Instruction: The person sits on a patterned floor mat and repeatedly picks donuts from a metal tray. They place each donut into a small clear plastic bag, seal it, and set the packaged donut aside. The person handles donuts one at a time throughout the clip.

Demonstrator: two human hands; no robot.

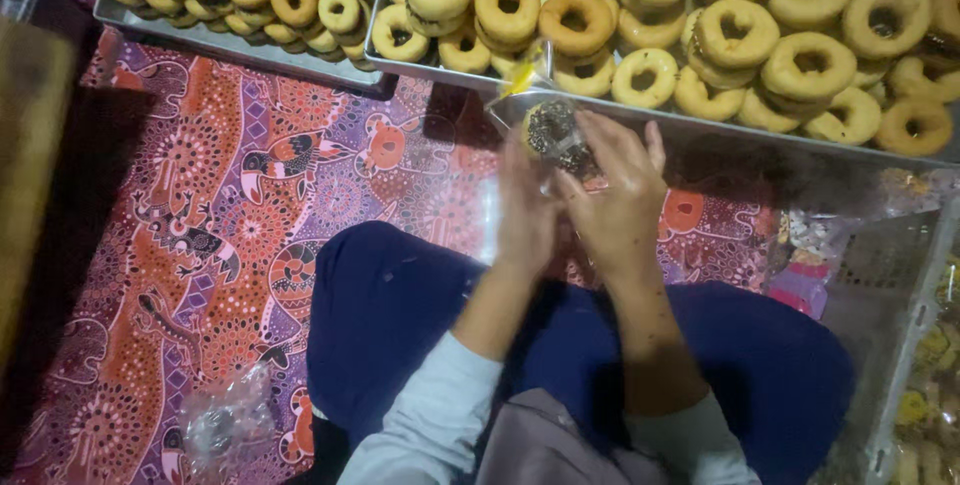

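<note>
Holding a round chocolate-sprinkled doughnut in a clear plastic bag (551, 132) between them, the left hand (527, 210) and right hand (615, 197) both grip it — doughnut at twelve o'clock of the fingers — just before the silver metal tray of plain golden ring doughnuts (700, 123).

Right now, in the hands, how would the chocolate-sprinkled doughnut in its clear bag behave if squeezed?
The doughnut probably dents easily; it looks soft like the plain ones on the tray. Its sprinkles may rub off. The thin clear bag looks floppy and likely slippery.
</note>
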